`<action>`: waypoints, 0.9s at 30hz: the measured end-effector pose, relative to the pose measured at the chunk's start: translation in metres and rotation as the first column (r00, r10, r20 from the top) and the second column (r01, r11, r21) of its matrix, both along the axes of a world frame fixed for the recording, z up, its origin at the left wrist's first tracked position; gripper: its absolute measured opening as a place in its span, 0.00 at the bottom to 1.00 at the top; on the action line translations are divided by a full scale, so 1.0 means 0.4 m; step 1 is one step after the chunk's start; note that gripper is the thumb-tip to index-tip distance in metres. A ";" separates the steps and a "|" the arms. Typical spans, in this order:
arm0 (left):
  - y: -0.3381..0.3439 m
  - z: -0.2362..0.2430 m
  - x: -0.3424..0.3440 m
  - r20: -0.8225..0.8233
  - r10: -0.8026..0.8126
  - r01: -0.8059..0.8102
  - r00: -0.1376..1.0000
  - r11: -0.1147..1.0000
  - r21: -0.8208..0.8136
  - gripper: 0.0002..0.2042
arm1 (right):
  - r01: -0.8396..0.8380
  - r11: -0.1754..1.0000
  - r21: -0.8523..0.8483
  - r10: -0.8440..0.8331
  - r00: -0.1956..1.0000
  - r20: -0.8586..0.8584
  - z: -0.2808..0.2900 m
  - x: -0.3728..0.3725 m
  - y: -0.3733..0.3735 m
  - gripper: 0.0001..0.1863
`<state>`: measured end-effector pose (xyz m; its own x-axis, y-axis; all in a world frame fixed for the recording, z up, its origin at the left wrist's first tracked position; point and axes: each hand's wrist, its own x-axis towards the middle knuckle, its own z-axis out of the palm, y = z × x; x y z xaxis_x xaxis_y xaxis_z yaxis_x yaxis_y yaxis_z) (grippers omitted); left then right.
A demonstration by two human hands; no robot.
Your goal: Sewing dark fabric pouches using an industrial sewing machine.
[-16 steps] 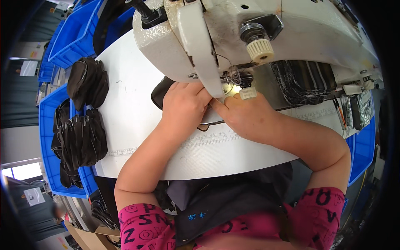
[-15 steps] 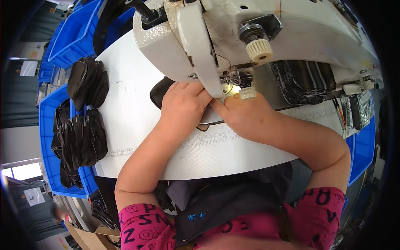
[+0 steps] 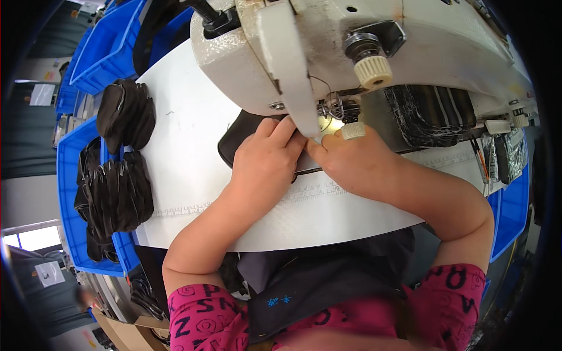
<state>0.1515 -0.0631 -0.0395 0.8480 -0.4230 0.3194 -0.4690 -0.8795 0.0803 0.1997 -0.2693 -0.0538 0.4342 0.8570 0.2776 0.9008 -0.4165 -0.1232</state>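
Under the head of a white sewing machine (image 3: 287,70), both my hands work at a dark fabric piece (image 3: 235,140) with a rounded left end. My left hand (image 3: 263,161) presses on the piece, its fingers bent and closed at the cloth just left of the needle area. Close by on the right, my right hand (image 3: 357,161) has its index finger and thumb pinched at the cloth's edge, nearly touching the left fingertips. The machine head and a cream knob (image 3: 353,130) hide the needle and part of the right fingers. A small lamp glow lights the spot.
Stacks of dark sewn pieces (image 3: 117,193) lie over a blue bin (image 3: 69,193) on the left. Another dark stack (image 3: 430,117) rests under the machine arm. A printed ruler strip (image 3: 181,209) crosses the white table (image 3: 187,140). Tools and plastic packets (image 3: 503,155) are at the right.
More of the fabric's rounded left end shows beside my left hand. The light-edged tip below my hands has mostly gone from sight. Both hands have shifted slightly to the right in the picture.
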 end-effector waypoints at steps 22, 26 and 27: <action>0.028 0.033 0.009 -0.257 0.006 -0.065 0.966 0.973 -0.219 0.21 | -0.092 0.995 0.030 0.089 0.992 0.088 -0.028 -0.024 0.020 0.08; 0.068 0.035 0.033 -0.409 -0.074 -0.118 0.910 0.898 -0.424 0.19 | -0.272 0.948 0.166 0.185 0.895 0.406 -0.031 -0.017 0.057 0.09; 0.073 0.030 0.035 -0.426 -0.094 -0.120 0.900 0.886 -0.447 0.18 | -0.274 0.948 0.162 0.188 0.893 0.409 -0.034 -0.024 0.054 0.09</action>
